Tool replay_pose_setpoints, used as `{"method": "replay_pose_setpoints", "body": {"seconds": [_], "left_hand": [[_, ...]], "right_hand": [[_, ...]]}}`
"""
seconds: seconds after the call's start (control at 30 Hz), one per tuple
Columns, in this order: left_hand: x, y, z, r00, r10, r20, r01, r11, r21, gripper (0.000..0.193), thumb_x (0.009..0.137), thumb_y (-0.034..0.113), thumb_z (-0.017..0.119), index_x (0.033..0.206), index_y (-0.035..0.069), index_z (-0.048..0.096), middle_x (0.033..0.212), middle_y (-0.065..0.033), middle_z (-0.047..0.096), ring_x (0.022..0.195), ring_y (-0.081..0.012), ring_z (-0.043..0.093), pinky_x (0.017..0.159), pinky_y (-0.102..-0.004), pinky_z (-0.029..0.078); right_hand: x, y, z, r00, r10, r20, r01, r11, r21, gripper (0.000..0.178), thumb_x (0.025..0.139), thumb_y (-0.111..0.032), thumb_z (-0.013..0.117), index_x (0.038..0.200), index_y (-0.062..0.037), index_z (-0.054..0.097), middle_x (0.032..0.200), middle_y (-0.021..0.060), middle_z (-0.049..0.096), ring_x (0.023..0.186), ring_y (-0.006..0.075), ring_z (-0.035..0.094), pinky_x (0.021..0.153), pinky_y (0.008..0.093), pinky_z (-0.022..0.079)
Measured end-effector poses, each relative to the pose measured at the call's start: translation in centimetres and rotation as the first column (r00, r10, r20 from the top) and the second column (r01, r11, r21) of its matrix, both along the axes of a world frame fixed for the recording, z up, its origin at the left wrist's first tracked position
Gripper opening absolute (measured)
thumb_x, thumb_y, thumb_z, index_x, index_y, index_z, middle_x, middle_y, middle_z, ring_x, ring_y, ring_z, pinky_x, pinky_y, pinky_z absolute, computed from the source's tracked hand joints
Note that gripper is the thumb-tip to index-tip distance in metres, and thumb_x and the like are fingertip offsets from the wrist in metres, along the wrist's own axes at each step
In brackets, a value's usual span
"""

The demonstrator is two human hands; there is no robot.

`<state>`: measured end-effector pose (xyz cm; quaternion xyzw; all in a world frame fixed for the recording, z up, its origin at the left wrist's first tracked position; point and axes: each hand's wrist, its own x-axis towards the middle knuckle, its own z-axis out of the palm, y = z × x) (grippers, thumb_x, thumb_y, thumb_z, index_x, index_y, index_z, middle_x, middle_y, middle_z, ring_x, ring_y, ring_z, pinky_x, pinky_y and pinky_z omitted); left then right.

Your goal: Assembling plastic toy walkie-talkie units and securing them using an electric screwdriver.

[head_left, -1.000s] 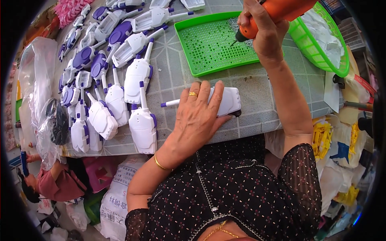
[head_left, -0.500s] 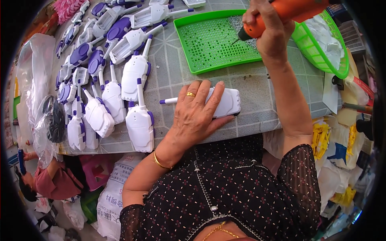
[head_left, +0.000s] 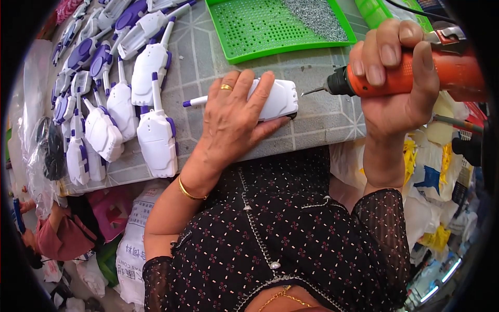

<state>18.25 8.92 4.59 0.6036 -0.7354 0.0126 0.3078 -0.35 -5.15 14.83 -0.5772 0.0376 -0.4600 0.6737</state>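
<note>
My left hand is closed over a white plastic toy walkie-talkie, pressing it on the table with its purple-tipped antenna pointing left. In my right hand is an orange electric screwdriver, lying level. Its thin bit points left at the toy's right end, a short gap away, and a small silver screw seems to sit at the tip. Beyond the toy, a green perforated tray holds a heap of small silver screws.
Several white and purple toy walkie-talkies, some of them open half shells, crowd the table's left side. A green basket stands at the far right. Clear plastic bags hang at the left edge. Another person in a dark pink top is at lower left.
The screwdriver has swung from over the screw tray down and right, to beside the toy's end. My left hand keeps its hold on the toy. The whole view has shifted.
</note>
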Motion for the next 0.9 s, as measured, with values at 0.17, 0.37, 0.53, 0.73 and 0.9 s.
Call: {"method": "replay_pose_setpoints", "body": {"seconds": [0.17, 0.37, 0.53, 0.73, 0.9], "left_hand": [[-0.1, 0.1, -0.2, 1.0, 0.005, -0.004, -0.005, 1.0, -0.013, 0.073, 0.071, 0.039, 0.084, 0.13, 0.003, 0.059, 0.116, -0.0168, 0.058, 0.108, -0.0355, 0.056, 0.091, -0.0477, 0.045], [-0.2, 0.1, -0.3, 1.0, 0.008, -0.006, -0.008, 1.0, -0.008, 0.074, 0.07, 0.038, 0.085, 0.129, 0.003, 0.059, 0.116, -0.0168, 0.058, 0.108, -0.0355, 0.056, 0.091, -0.0477, 0.045], [-0.2, 0.1, -0.2, 1.0, 0.009, -0.003, -0.009, 1.0, -0.009, 0.074, 0.07, 0.039, 0.085, 0.129, 0.003, 0.059, 0.116, -0.0167, 0.058, 0.109, -0.0357, 0.056, 0.092, -0.048, 0.045], [-0.1, 0.2, -0.1, 1.0, 0.027, -0.003, -0.026, 1.0, 0.012, 0.072, 0.072, 0.04, 0.084, 0.13, 0.002, 0.062, 0.119, -0.0146, 0.06, 0.11, -0.0356, 0.058, 0.097, -0.0469, 0.044], [-0.1, 0.0, -0.2, 1.0, 0.014, -0.001, -0.014, 1.0, -0.004, 0.074, 0.069, 0.039, 0.085, 0.129, 0.003, 0.059, 0.115, -0.0166, 0.058, 0.109, -0.0358, 0.056, 0.092, -0.0483, 0.045]], "right_hand": [[0.0, 0.2, -1.0, 1.0, -0.021, -0.006, 0.021, 0.999, -0.024, 0.023, 0.104, -0.029, 0.052, 0.111, -0.0082, 0.058, 0.087, 0.0021, 0.054, 0.065, 0.0115, 0.05, 0.068, 0.0318, 0.045], [0.3, 0.5, -1.6, 1.0, -0.025, 0.003, 0.025, 1.0, -0.012, 0.022, 0.104, -0.029, 0.053, 0.11, -0.0087, 0.058, 0.087, 0.0021, 0.054, 0.065, 0.0116, 0.05, 0.068, 0.0317, 0.045], [0.5, 0.6, -2.0, 0.999, -0.033, 0.003, 0.033, 0.999, -0.007, 0.022, 0.104, -0.029, 0.053, 0.11, -0.0091, 0.058, 0.087, 0.0021, 0.054, 0.065, 0.0117, 0.05, 0.068, 0.0316, 0.045], [0.5, 0.6, -2.5, 0.999, -0.03, -0.01, 0.03, 0.999, -0.014, 0.022, 0.103, -0.03, 0.054, 0.11, -0.0097, 0.058, 0.087, 0.0019, 0.054, 0.065, 0.0118, 0.05, 0.068, 0.0315, 0.045], [0.4, 0.6, -2.7, 0.999, -0.038, -0.025, 0.037, 0.999, -0.008, 0.022, 0.103, -0.031, 0.054, 0.11, -0.0102, 0.058, 0.088, 0.0017, 0.054, 0.065, 0.0118, 0.05, 0.068, 0.0315, 0.045]]}}
